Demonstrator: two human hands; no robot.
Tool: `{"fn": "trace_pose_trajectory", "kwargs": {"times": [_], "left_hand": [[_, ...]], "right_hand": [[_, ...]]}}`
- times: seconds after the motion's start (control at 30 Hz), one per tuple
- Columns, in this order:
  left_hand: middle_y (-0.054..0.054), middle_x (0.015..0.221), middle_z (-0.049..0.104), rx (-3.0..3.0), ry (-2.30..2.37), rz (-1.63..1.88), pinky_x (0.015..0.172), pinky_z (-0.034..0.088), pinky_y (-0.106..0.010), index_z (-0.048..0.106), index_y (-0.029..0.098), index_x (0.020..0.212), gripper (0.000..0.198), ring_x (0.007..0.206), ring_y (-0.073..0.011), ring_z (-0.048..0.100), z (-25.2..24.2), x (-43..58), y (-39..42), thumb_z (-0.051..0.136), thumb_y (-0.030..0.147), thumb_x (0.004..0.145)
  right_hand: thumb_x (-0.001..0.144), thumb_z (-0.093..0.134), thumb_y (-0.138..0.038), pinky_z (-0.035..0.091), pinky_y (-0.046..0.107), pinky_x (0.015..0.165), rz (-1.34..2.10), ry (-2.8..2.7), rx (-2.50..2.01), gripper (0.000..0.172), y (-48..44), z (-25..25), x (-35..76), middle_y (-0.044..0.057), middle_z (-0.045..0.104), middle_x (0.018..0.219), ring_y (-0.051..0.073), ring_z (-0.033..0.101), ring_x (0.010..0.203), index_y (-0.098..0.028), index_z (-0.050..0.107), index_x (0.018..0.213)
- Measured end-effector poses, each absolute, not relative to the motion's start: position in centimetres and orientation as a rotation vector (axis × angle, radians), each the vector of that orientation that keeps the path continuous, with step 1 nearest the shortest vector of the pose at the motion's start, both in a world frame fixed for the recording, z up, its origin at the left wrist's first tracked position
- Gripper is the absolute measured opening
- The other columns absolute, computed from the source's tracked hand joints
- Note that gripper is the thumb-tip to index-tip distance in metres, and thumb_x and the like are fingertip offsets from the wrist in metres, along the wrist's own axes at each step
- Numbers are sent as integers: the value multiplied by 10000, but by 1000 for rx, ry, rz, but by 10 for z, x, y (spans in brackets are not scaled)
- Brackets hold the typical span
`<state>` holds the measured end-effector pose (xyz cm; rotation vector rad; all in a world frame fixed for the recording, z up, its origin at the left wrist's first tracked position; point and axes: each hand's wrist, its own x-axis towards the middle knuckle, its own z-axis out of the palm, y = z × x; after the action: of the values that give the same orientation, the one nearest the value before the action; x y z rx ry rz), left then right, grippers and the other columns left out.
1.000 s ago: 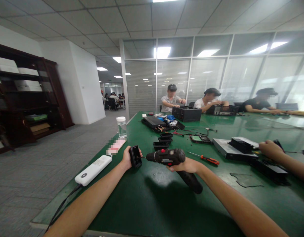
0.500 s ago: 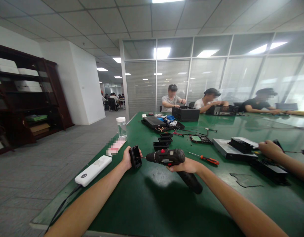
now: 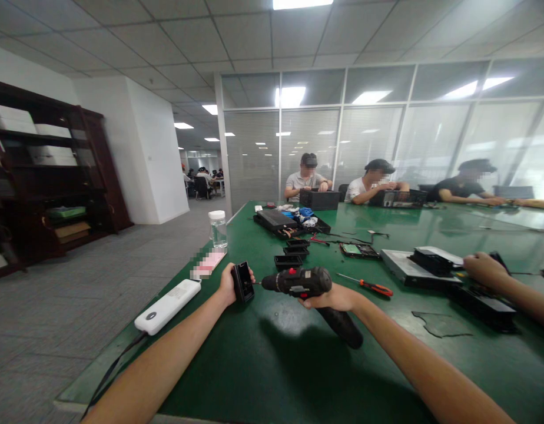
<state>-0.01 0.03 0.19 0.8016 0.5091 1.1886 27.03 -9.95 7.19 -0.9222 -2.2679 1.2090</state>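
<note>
My left hand (image 3: 228,284) is closed around a small black plastic housing (image 3: 243,281), held upright just above the green table (image 3: 281,365). My right hand (image 3: 331,298) grips a black cordless electric screwdriver (image 3: 307,284) with a red switch. Its bit points left and touches the side of the housing. The tool's handle slants down to the table on the right.
A white power bank (image 3: 167,305) with a cable lies at the left edge, near a clear jar (image 3: 218,227). Black trays (image 3: 288,260), an orange screwdriver (image 3: 370,285) and opened devices (image 3: 413,265) lie beyond. A co-worker's hand (image 3: 486,268) rests at right. Three people sit at the far end.
My hands and the tool stay almost still. At the far end, a person has lowered or turned the black box so that it looks flatter.
</note>
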Motion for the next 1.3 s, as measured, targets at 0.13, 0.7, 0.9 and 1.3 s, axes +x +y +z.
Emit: {"fn": "trace_pose_trajectory", "kwargs": {"times": [0.13, 0.7, 0.9, 1.3], "left_hand": [[-117, 658, 563, 805, 513, 1194, 599, 421, -366, 543, 68, 708, 384, 566, -198, 541, 1, 0, 1, 314, 375, 692], [-121, 666, 562, 806, 516, 1190, 610, 418, -367, 551, 65, 706, 384, 576, -200, 540, 3, 1, -1, 316, 369, 690], [-119, 659, 560, 787, 519, 1191, 581, 423, -357, 546, 69, 704, 381, 563, -195, 540, 4, 1, -1, 316, 372, 693], [-118, 664, 559, 803, 512, 1186, 600, 419, -372, 546, 75, 703, 389, 569, -201, 540, 3, 0, 0, 308, 382, 694]], "right_hand": [[640, 537, -268, 380, 246, 676, 1204, -2260, -917, 238, -100, 72, 270, 21, 497, 756, 121, 457, 708, -119, 514, 824], [658, 518, -274, 369, 229, 648, 1240, -2297, -866, 207, -102, 76, 269, 8, 473, 703, 108, 433, 672, -118, 515, 794], [661, 514, -296, 371, 238, 659, 1236, -2307, -914, 230, -101, 75, 270, 15, 486, 719, 114, 439, 683, -117, 521, 806], [646, 531, -292, 377, 244, 668, 1211, -2286, -921, 235, -100, 73, 271, 14, 486, 734, 117, 446, 698, -120, 513, 806]]}}
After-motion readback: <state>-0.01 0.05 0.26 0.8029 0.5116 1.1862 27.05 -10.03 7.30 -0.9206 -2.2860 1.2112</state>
